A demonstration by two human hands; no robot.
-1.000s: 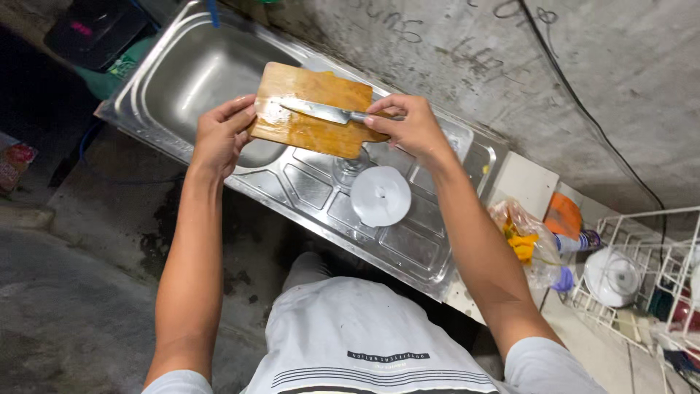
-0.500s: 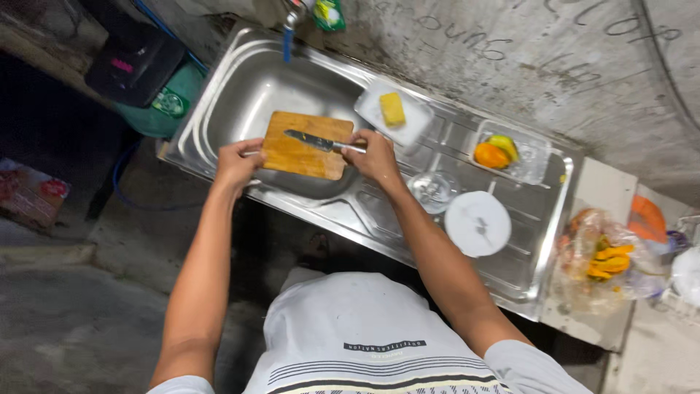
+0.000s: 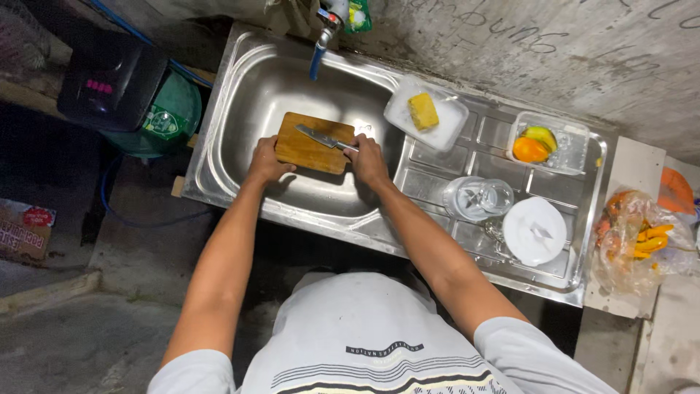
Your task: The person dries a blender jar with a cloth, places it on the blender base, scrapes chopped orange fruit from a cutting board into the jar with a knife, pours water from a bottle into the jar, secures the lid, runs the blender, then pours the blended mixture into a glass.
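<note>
A: Head view: what is the largest thing shown?
B: A steel sink with a draining board, under a tap.

A: And inside the basin?
B: A wooden cutting board, held level over it. The left hand is closed on its near left edge; the right hand grips its right end.

A: Smaller items?
B: A knife lies across the board, its handle pinned under the right fingers. A yellow sponge sits in a white tray on the drainer.
</note>
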